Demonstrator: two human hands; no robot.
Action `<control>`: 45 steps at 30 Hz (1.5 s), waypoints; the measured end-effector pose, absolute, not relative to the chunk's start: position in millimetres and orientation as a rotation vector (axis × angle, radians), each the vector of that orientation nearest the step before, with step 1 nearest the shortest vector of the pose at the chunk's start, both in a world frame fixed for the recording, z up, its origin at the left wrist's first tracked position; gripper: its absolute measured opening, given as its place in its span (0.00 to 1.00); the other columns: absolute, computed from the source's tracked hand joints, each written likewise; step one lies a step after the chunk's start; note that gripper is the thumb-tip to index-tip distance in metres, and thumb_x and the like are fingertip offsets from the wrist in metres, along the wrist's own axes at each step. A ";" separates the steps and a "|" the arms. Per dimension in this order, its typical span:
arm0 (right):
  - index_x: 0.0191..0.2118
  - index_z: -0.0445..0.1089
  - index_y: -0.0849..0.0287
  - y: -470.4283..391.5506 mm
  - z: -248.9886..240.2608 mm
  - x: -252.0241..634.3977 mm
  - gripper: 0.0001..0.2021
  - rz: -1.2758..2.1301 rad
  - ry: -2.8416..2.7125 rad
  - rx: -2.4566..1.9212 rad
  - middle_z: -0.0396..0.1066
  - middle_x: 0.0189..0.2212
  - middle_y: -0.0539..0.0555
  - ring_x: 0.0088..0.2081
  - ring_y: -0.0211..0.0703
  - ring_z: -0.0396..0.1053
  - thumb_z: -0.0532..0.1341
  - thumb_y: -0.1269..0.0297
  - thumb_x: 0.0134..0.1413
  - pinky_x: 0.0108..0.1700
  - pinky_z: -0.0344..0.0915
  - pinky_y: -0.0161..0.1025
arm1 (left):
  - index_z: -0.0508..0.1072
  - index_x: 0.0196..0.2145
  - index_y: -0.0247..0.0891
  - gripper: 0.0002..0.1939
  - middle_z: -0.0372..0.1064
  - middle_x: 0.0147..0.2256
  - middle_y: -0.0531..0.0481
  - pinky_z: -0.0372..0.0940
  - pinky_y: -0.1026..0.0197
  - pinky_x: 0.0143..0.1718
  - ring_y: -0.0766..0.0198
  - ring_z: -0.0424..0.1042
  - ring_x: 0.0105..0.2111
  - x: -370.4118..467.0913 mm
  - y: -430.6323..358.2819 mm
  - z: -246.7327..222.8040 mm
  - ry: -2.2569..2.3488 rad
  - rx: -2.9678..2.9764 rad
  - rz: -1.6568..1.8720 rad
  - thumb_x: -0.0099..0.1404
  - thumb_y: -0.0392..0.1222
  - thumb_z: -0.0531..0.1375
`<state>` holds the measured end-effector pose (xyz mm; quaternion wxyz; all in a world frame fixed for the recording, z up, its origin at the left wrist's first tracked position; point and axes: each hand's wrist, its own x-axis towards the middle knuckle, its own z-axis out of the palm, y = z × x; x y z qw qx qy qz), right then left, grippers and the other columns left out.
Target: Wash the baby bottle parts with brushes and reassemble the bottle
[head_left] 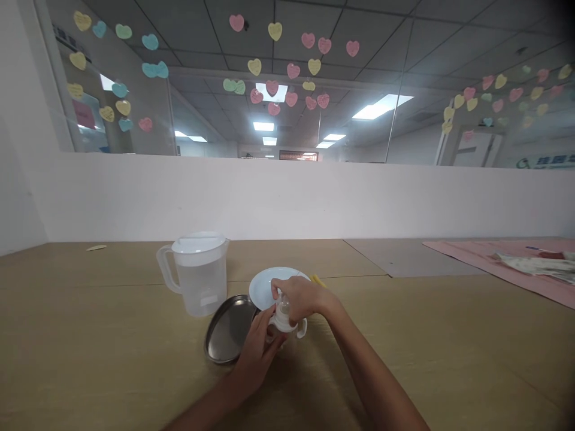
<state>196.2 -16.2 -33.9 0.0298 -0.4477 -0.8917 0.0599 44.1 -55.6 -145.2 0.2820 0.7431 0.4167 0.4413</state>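
Note:
A small white bottle [283, 322] with side handles and a clear domed top stands near the middle of the table. My left hand [259, 346] is closed round its lower left side. From above and to the right, my right hand [300, 297] grips the clear top, with bent fingers at its tip. Just behind the hands lies a white plate [263, 289], partly covered by my right hand. A shiny metal tray [231, 330] sits left of the bottle, its edge close to the plate.
A lidded clear plastic pitcher [202, 278] stands behind the metal tray. Something yellow [318, 281] shows behind my right wrist. A pink cloth [489, 257] with items on it lies far right. A white wall [278, 200] rises behind the wooden table [112, 335].

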 end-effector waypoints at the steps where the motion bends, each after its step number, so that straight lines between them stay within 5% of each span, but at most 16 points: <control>1: 0.40 0.60 0.53 -16.5 -34.5 194.8 0.25 0.159 -2.756 -1.394 0.67 0.31 0.50 0.32 0.42 0.65 0.65 0.66 0.29 0.25 0.52 0.31 | 0.58 0.54 0.41 0.24 0.63 0.44 0.44 0.62 0.58 0.37 0.60 0.63 0.36 44.1 -55.5 -145.4 1.114 1.986 1.187 0.62 0.51 0.52; 15: 0.39 0.60 0.54 -16.3 -36.8 188.1 0.26 -0.002 -2.813 -1.425 0.68 0.31 0.51 0.33 0.45 0.66 0.67 0.64 0.27 0.26 0.53 0.32 | 0.58 0.55 0.39 0.26 0.65 0.44 0.44 0.60 0.56 0.42 0.58 0.63 0.40 42.9 -53.8 -146.2 1.150 2.021 1.161 0.61 0.51 0.52; 22: 0.43 0.59 0.55 -16.0 -38.3 194.8 0.30 0.178 -2.786 -1.381 0.67 0.34 0.52 0.34 0.46 0.66 0.67 0.62 0.28 0.26 0.55 0.32 | 0.56 0.56 0.40 0.25 0.65 0.46 0.45 0.60 0.55 0.46 0.59 0.65 0.40 39.5 -53.9 -145.5 1.131 2.059 1.127 0.63 0.49 0.51; 27: 0.52 0.56 0.50 -14.9 -27.2 217.4 0.37 0.504 -2.661 -1.202 0.64 0.45 0.52 0.44 0.45 0.64 0.67 0.61 0.30 0.38 0.61 0.36 | 0.52 0.57 0.41 0.29 0.57 0.54 0.43 0.56 0.52 0.52 0.55 0.59 0.52 34.7 -49.8 -153.9 1.163 2.037 1.248 0.61 0.48 0.54; 31: 0.54 0.55 0.51 -17.6 -16.8 238.6 0.38 0.570 -2.502 -1.230 0.61 0.49 0.54 0.49 0.46 0.61 0.67 0.57 0.33 0.45 0.60 0.38 | 0.52 0.57 0.42 0.28 0.58 0.54 0.42 0.56 0.51 0.53 0.56 0.59 0.52 33.1 -49.1 -155.8 1.124 2.070 1.277 0.61 0.47 0.54; 45: 0.48 0.64 0.53 -21.3 -26.8 205.4 0.30 0.458 -2.671 -1.349 0.68 0.40 0.53 0.40 0.45 0.66 0.66 0.53 0.33 0.34 0.61 0.35 | 0.52 0.57 0.42 0.35 0.56 0.55 0.44 0.56 0.52 0.52 0.55 0.59 0.52 35.4 -45.6 -159.8 1.176 2.090 1.037 0.54 0.41 0.60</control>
